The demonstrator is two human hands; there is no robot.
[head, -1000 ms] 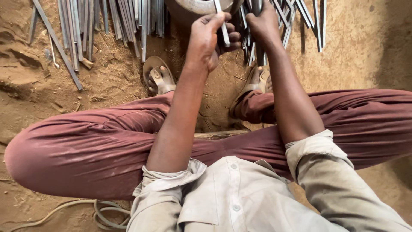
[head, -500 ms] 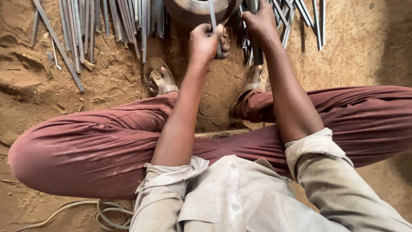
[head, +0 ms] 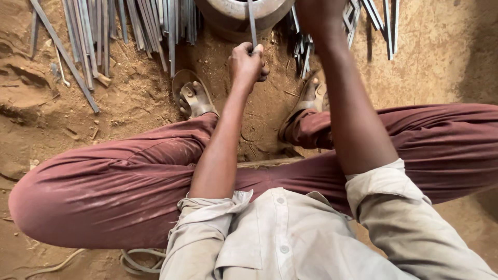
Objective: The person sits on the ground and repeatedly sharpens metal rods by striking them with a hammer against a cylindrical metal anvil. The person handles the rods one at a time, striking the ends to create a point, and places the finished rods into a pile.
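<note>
My left hand (head: 248, 63) is closed around a thin grey metal strip (head: 252, 23) that stands up toward a round metal anvil block (head: 244, 11) at the top edge. My right hand (head: 320, 15) reaches up beside the block, over a pile of metal strips (head: 300, 44); its fingers are cut off by the frame's top edge, so what it holds is hidden. I sit with knees spread, in maroon trousers and a pale shirt, sandalled feet (head: 193, 96) either side of the block.
Several long grey metal strips (head: 104, 31) lie fanned on the sandy ground at the upper left. More strips (head: 384, 21) lie at the upper right. A pale cord (head: 137, 259) curls on the ground by my left hip.
My left hand has come down toward me and turned the strip from slanted to upright. My right hand has moved up, partly out of the frame.
</note>
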